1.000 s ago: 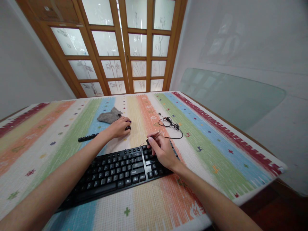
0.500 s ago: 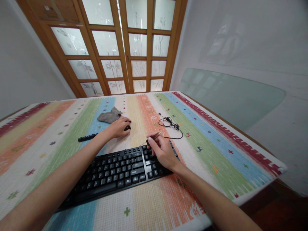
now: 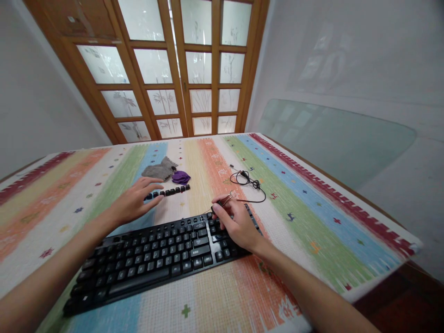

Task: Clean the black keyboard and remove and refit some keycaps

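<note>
My left hand [image 3: 133, 201] is at the left part of a row of black keycaps [image 3: 173, 191], thumb and fingers apart on either side of the row; some keycaps are hidden behind it. My right hand [image 3: 237, 222] is closed over the number-pad side of a black keyboard [image 3: 149, 254]. A wire keycap puller [image 3: 228, 198] is pinched in it, with thin metal loops showing above the fingers. Something small and black [image 3: 215, 207] shows at the fingertips; I cannot tell whether it is a keycap or the puller's handle.
Beyond the keycaps lie a grey cloth [image 3: 157, 169] and a crumpled purple cloth [image 3: 181, 177]. The coiled black cable [image 3: 248, 178] with its plug lies behind my right hand. A striped tablecloth [image 3: 301, 240] covers the table. Wood-framed glass doors [image 3: 183, 88] stand behind it.
My left hand has moved left and toward me, from the right end of the keycap row to its left part. The purple cloth is now uncovered. My right hand has barely moved.
</note>
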{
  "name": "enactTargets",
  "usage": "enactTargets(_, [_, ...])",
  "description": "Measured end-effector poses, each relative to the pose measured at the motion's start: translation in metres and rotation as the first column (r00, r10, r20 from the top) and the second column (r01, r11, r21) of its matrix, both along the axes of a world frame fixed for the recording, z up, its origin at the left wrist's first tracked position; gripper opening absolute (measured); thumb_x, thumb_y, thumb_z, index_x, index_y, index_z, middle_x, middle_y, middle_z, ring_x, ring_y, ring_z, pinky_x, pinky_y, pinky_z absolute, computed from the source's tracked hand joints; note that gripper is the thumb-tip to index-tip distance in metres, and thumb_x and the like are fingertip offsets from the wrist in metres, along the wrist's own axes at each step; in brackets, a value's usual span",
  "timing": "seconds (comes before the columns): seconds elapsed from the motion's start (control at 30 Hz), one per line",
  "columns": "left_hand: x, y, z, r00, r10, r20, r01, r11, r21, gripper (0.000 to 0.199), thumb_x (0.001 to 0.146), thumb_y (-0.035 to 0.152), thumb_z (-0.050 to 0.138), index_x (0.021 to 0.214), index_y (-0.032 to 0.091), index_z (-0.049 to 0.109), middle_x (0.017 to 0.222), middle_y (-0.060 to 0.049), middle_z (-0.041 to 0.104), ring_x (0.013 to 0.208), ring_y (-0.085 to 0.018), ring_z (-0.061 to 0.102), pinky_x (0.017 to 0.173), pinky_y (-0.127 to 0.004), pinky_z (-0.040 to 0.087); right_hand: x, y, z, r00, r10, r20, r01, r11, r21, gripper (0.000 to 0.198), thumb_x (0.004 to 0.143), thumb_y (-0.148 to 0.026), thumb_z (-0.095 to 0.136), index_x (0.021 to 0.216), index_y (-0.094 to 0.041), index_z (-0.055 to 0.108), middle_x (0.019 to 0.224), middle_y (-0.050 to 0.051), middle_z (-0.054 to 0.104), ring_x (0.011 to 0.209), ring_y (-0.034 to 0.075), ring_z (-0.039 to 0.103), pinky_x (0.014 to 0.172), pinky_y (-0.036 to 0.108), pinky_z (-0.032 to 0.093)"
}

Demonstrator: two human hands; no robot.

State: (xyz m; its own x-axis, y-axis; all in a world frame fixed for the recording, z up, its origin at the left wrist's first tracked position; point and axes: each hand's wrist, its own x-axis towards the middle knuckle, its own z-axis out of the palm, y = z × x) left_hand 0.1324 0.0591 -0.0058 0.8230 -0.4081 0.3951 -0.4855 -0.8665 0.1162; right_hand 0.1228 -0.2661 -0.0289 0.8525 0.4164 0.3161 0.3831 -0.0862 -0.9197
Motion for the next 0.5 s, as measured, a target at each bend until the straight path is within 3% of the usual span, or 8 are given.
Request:
enactTargets(0.27, [-0.079,0.048,-0.014,0.979,0.184,0.086,-0.163,0.964,-0.211,0.026,0.09,0.048,0.052,0.096,0.028,0.066,0.103,-0.003,0.072,0.095,-0.025,0.068,0.094,-0.042,0.052,-0.003,-0.001,0.002,1.0,-0.011,-0.016,0.011,1.0,-0.021,0.028,0.095,-0.044,0.051,0.101,-0.017,0.057,0.073,0.0,0.061,0.053,0.011,0.054,0.052,0.025,0.044])
enactTargets(0.5, [-0.113,0.066,-0.033,0.978,0.197,0.068,-0.162,0.925,-0.344,0.022,0.092,0.037,0.048,0.1,0.029,0.067,0.104,-0.002,0.071,0.095,-0.023,0.067,0.09,-0.037,0.053,-0.004,0.01,-0.005,0.999,-0.031,-0.043,0.029,0.999,-0.045,0.03,0.093,-0.047,0.054,0.1,-0.018,0.056,0.071,-0.001,0.059,0.052,0.011,0.055,0.05,0.026,0.045])
